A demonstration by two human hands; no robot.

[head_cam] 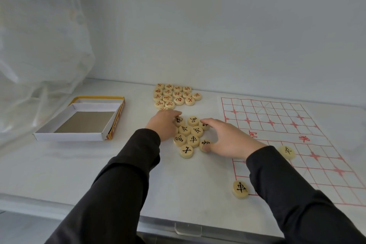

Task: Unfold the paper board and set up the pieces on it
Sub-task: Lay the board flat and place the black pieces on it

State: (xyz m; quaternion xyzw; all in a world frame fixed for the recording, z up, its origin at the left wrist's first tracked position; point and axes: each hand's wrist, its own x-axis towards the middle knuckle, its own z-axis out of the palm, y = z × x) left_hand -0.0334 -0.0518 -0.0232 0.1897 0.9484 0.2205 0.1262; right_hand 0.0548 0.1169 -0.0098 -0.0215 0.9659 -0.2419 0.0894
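- Two bare hands in dark sleeves reach over a white table [59,164] that holds a game box, two groups of round wooden pieces and a paper board.
- Farthest left, a translucent plastic sheet [39,35] hangs down to the table's back edge.
- Next, an open white box tray [69,136] with a grey floor sits nested on its yellow-edged lid [116,119]; no pieces are visible in it.
- Right of the box and toward the back, the red-lettered pieces [175,96] lie face up in a tight cluster, touching one another.
- Just in front of them, the left hand [163,125] lies palm down with fingers stretched flat over the left edge of the black-lettered pieces [190,134]; it is not closed around anything, and its fingertips rest on or just above the far pieces.
- The black-lettered pieces form a packed group between the two hands, all face up.
- The right hand [227,136] spreads over the right side of that group, fingers splayed and curved; its thumb presses on the rim of one black piece [205,143] at the near right, while a fingertip touches another at the far right. Nothing is lifted.
- A black chariot piece [240,188] sits on the near left corner of the paper board [297,125].
- The board lies unfolded and flat on the right, its red grid showing, partly covered by the right sleeve.
- One black soldier piece [286,152] stands on the board just right of the right wrist.
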